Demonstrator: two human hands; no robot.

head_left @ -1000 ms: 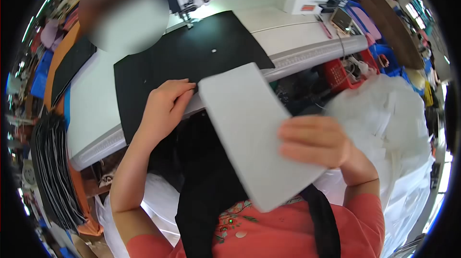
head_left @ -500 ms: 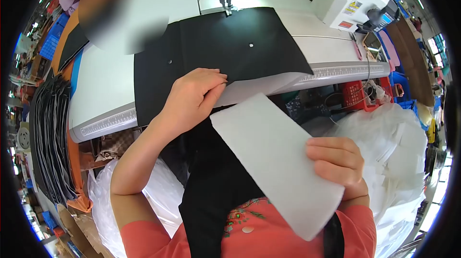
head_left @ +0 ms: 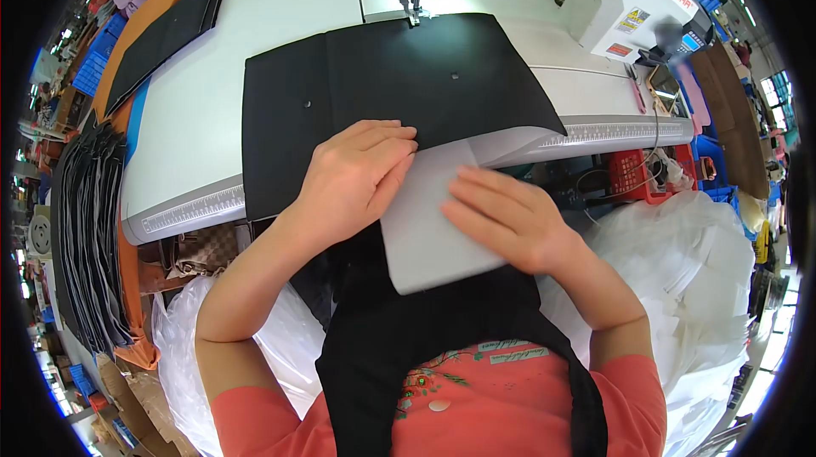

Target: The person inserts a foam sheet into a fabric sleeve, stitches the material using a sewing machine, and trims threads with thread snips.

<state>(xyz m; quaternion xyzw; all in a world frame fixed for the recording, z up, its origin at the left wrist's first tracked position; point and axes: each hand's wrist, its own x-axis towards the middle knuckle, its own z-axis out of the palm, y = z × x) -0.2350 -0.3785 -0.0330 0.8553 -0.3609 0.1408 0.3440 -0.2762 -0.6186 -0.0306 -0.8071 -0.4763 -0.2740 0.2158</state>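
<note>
A large black fabric panel [head_left: 374,74] lies on the white sewing table, its back edge under the needle area of the sewing machine [head_left: 414,11]. My left hand [head_left: 357,170] pinches the panel's front edge, thumb against fingers. A white sheet [head_left: 429,236] sits partly beneath that edge and hangs over the table front. My right hand [head_left: 506,219] rests on the sheet with its fingers stretched out and slightly blurred. Pale lining shows under the panel's lifted right corner.
Black pieces [head_left: 170,32] lie at the table's left, above a hanging black stack [head_left: 89,236]. A ruler strip [head_left: 195,211] runs along the front edge. A red basket [head_left: 629,175] and white sheet material [head_left: 671,278] are at right, with pink-handled snips [head_left: 636,93] behind.
The white sheet has moved up and left from over my lap to the panel's front edge, partly under it. My right hand has moved left with it and its fingers have spread flat.
</note>
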